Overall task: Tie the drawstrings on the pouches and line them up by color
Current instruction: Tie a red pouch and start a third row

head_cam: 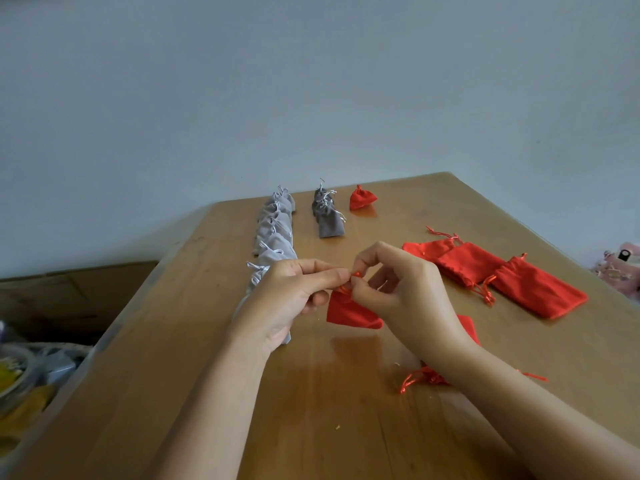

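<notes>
Leaning over a wooden table (311,393), between a long row of tied light grey pouches (275,237) at left and flat untied red pouches (533,289) at right. Lifting with left hand (287,299) and right hand (408,299) a small red pouch (349,311) near the table's middle, both pinching the red drawstring (355,273) at its gathered neck.

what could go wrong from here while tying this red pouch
1. Both the left hand and the right hand pinch the thin drawstring of the red pouch at the fingertips; it may slip before the knot tightens.
2. The left hand sits over the near end of the light grey row; moving it could nudge those pouches out of line.
3. The right forearm covers a second red pouch; it might drag it.
</notes>
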`<state>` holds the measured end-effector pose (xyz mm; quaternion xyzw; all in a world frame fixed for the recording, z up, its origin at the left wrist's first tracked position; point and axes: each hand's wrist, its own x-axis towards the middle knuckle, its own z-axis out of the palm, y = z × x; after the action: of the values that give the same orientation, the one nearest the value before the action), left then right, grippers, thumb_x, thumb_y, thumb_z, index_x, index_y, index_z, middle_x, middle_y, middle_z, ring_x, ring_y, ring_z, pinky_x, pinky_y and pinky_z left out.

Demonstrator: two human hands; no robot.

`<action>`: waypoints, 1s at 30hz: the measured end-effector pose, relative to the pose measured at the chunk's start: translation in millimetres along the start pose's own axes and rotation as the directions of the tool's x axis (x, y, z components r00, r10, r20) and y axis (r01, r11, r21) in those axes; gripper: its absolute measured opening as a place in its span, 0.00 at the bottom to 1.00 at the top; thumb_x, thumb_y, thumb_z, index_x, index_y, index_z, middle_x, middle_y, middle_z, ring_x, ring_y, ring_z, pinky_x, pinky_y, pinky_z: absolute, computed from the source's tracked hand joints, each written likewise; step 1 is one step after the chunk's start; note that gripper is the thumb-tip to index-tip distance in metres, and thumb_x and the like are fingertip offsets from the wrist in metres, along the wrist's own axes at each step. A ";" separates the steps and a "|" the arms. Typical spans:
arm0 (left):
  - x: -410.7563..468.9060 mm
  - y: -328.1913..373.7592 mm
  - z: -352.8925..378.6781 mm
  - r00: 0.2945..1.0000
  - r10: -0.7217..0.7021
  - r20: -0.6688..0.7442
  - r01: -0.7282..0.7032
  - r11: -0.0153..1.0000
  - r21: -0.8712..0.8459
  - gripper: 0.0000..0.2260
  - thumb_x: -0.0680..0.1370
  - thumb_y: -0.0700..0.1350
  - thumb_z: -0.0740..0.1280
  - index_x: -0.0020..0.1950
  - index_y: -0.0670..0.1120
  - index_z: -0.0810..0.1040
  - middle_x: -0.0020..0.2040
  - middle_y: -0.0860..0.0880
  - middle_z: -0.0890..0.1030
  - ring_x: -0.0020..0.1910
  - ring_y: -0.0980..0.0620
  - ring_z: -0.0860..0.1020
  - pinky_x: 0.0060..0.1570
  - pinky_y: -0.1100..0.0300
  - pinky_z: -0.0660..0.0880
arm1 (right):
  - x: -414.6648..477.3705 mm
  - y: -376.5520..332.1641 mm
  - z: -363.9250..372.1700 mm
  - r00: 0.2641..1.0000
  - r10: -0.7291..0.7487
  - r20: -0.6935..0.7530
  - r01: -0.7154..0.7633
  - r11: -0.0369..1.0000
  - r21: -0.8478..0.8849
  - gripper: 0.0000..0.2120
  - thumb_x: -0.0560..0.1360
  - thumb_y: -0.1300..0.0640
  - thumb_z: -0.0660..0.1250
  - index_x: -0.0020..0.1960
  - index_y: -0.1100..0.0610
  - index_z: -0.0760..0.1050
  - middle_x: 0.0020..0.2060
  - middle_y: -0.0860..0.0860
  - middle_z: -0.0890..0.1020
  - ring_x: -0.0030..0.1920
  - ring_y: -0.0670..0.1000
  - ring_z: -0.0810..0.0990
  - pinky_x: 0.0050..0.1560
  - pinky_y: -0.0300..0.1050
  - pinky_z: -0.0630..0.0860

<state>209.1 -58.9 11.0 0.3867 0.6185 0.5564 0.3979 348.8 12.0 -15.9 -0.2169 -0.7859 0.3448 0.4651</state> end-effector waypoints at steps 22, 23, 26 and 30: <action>0.5 3.9 0.2 1.000 0.002 0.022 0.001 0.990 -0.138 0.12 0.76 0.36 0.65 0.33 0.42 0.72 0.25 0.51 0.71 0.24 0.59 0.66 0.23 0.70 0.62 | -0.9 -10.4 -0.4 0.996 0.092 0.013 -0.090 0.924 0.371 0.05 0.74 0.70 0.68 0.43 0.62 0.76 0.38 0.56 0.83 0.35 0.52 0.82 0.39 0.49 0.80; 0.7 4.4 -0.1 1.000 0.010 0.022 -0.006 0.986 -0.167 0.11 0.76 0.36 0.65 0.33 0.42 0.73 0.26 0.51 0.72 0.25 0.59 0.66 0.23 0.70 0.62 | -1.2 -9.6 -0.4 0.998 0.058 0.011 -0.058 0.940 0.336 0.05 0.74 0.69 0.69 0.44 0.61 0.76 0.38 0.56 0.83 0.35 0.53 0.82 0.39 0.49 0.79; 0.5 6.0 0.3 0.998 0.031 0.062 -0.012 0.959 -0.284 0.06 0.71 0.39 0.68 0.34 0.41 0.76 0.30 0.50 0.75 0.26 0.59 0.67 0.24 0.70 0.63 | -2.3 -8.8 0.6 1.000 -0.028 -0.010 0.029 0.976 0.215 0.05 0.72 0.65 0.70 0.44 0.57 0.78 0.37 0.50 0.82 0.37 0.50 0.82 0.40 0.49 0.80; -0.7 5.2 4.8 0.995 0.049 0.091 -0.015 0.941 -0.339 0.04 0.68 0.41 0.68 0.38 0.41 0.77 0.31 0.50 0.75 0.25 0.60 0.67 0.24 0.70 0.63 | -2.8 -7.0 1.9 0.997 -0.050 -0.052 0.058 0.985 0.165 0.03 0.71 0.62 0.70 0.44 0.57 0.79 0.37 0.51 0.82 0.37 0.51 0.82 0.39 0.53 0.79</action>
<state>213.9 -57.4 16.0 0.3499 0.4873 0.6408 0.4790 348.3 4.9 -12.9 -0.1641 -0.7486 0.3913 0.5094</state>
